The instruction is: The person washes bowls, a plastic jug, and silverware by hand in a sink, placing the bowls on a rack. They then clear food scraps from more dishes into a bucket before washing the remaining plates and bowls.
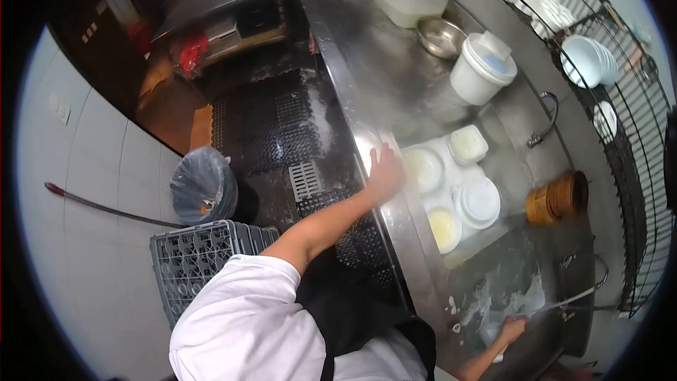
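We see the left hand [385, 172] open, its fingers spread apart over the metal rim [402, 229] of the sink, and it grasps nothing. Just beside it are the white containers [477, 202], three round and one squarish, grouped together in the sink. The right hand [514, 329] is bent at the foamy water [497, 262]; a whitish thing [530, 299] is next to its fingers, but we cannot tell whether it grips this. A thin water stream [572, 296] comes down near it. Farther away, a white bucket [479, 77] stands on the surface [367, 49].
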A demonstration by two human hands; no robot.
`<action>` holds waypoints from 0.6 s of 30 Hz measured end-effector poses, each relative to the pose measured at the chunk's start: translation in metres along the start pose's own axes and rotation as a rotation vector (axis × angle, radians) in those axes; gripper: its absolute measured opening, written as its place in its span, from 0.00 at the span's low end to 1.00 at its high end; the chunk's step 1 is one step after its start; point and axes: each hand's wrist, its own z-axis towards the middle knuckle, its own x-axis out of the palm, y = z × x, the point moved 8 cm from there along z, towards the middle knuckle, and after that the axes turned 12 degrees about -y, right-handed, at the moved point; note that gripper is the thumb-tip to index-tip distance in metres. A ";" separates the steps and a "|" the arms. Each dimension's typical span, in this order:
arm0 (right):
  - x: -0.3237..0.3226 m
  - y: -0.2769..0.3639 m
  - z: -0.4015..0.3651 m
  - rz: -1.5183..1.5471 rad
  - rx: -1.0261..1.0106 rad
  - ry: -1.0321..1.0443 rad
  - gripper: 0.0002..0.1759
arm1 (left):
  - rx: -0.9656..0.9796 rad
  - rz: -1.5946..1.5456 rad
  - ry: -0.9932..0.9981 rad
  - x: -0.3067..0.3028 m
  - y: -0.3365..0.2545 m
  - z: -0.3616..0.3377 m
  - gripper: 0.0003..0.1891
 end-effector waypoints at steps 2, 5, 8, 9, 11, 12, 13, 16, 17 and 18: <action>0.047 0.000 -0.008 -0.077 -0.074 0.066 0.22 | 0.036 -0.006 0.031 -0.001 -0.030 -0.014 0.25; 0.079 0.024 -0.025 -0.108 0.036 0.201 0.28 | 0.179 -0.110 0.364 0.011 -0.094 -0.051 0.28; 0.113 0.012 -0.042 0.028 0.364 0.118 0.30 | 0.333 -0.159 0.492 0.015 -0.131 -0.070 0.22; 0.143 -0.009 -0.051 0.022 0.491 0.051 0.28 | 0.395 -0.156 0.508 0.015 -0.138 -0.078 0.20; 0.226 -0.059 -0.057 -0.120 0.389 0.099 0.29 | 0.429 -0.209 0.523 0.026 -0.133 -0.078 0.17; 0.263 -0.083 -0.077 0.330 0.668 0.158 0.26 | 0.457 -0.234 0.533 0.030 -0.129 -0.075 0.16; 0.297 -0.104 -0.100 0.723 0.993 0.145 0.24 | 0.508 -0.250 0.488 0.020 -0.131 -0.070 0.15; 0.307 -0.100 -0.127 1.180 1.360 0.077 0.24 | 0.577 -0.245 0.531 0.030 -0.136 -0.067 0.16; 0.308 -0.096 -0.128 1.312 1.396 0.034 0.25 | 0.640 -0.227 0.686 0.043 -0.142 -0.071 0.16; 0.306 -0.093 -0.125 1.436 1.386 -0.037 0.25 | 0.673 -0.328 0.723 0.054 -0.147 -0.073 0.17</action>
